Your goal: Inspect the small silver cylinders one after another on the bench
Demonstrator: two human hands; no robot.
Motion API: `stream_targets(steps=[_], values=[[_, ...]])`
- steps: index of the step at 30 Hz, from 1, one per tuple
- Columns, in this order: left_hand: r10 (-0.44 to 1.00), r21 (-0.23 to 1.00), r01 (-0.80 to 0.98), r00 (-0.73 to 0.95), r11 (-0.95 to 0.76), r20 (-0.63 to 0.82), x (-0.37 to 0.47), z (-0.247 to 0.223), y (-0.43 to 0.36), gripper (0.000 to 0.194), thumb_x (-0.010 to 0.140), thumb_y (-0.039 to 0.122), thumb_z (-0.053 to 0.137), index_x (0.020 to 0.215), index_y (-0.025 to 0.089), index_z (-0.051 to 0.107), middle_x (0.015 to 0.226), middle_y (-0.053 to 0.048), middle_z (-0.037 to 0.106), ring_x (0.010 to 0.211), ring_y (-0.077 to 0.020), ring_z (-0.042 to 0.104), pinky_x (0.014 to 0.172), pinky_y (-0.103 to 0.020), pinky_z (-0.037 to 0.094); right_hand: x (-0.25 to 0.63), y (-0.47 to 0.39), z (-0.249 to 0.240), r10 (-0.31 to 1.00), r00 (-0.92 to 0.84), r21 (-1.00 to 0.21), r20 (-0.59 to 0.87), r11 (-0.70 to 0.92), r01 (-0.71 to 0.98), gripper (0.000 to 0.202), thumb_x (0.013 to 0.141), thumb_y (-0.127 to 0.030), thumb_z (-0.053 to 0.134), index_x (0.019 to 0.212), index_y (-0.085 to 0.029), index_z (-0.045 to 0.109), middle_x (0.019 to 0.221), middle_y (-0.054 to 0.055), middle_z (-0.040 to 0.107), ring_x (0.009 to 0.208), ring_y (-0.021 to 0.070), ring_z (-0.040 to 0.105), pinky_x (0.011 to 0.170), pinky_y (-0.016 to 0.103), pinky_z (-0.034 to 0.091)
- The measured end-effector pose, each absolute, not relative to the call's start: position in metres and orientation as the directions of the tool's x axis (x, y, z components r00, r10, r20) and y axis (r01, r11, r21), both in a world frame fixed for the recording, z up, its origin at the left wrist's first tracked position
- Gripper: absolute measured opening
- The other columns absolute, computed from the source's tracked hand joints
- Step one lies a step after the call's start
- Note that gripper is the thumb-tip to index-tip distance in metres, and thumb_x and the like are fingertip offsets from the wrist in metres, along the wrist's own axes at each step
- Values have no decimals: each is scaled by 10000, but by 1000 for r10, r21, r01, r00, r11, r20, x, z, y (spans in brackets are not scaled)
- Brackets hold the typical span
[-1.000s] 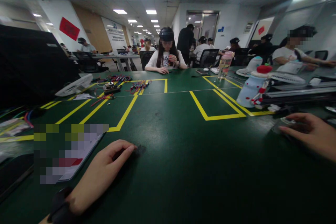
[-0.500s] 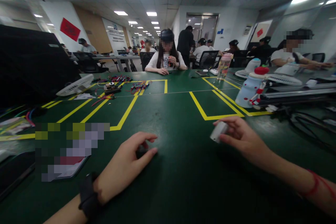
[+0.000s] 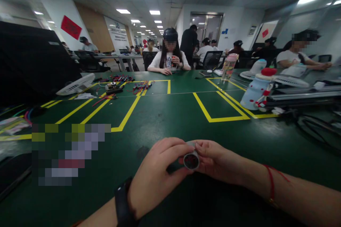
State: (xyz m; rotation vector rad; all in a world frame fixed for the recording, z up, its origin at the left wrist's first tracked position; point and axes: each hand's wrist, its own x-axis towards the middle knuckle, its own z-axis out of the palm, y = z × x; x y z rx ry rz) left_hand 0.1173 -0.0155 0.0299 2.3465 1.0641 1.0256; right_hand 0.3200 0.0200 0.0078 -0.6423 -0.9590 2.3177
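A small grey cylinder [image 3: 191,161] with a round, dark end turned towards me is held between both hands above the green table [image 3: 160,113]. My left hand [image 3: 162,170], with a black band on its wrist, is closed with thumb and fingers on the cylinder's left side. My right hand [image 3: 218,161], with a red cord at the wrist, grips it from the right. Fingers cover most of its body, and what lies inside the dark end is hard to make out.
Yellow tape lines [image 3: 229,117] mark the table. Loose wires [image 3: 141,87] lie at the far left, near a white fan [image 3: 76,84]. A blue bottle [image 3: 254,90], a clear bottle [image 3: 229,67] and black cables [image 3: 314,127] are on the right. A person [image 3: 170,55] sits opposite.
My right hand has brought the grey cylinder left to the middle and turned its round end towards me. My left hand has moved right and closed on it.
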Motion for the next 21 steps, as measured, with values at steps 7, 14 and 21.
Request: stream_targets(steps=[7,14,21], values=[[869,647,611,151,-456,471,112,31,-17,276,788,207,684,1049,244,601,940,-1,688,850,-174,634,766,-312,499,315,4,29,832,-532,-889,-157,-354,-291,414,881,-382,555,1228,-159,520,1207,95,567,1044,154,598,1018,377,424],[910,639,648,295,-414,290,126,34,-18,174,821,289,651,993,268,660,1026,-9,682,958,-217,608,856,-374,461,317,-8,33,793,-464,-785,396,554,277,485,865,-263,562,1342,-288,474,1313,55,474,1182,151,477,1033,346,406],[904,469,776,325,-423,278,128,21,-2,227,847,370,617,1059,308,670,1085,-28,650,988,-261,567,805,-413,441,319,21,10,741,-501,-690,446,642,335,315,823,-227,614,1130,-235,547,1101,34,575,1012,126,538,911,296,462]])
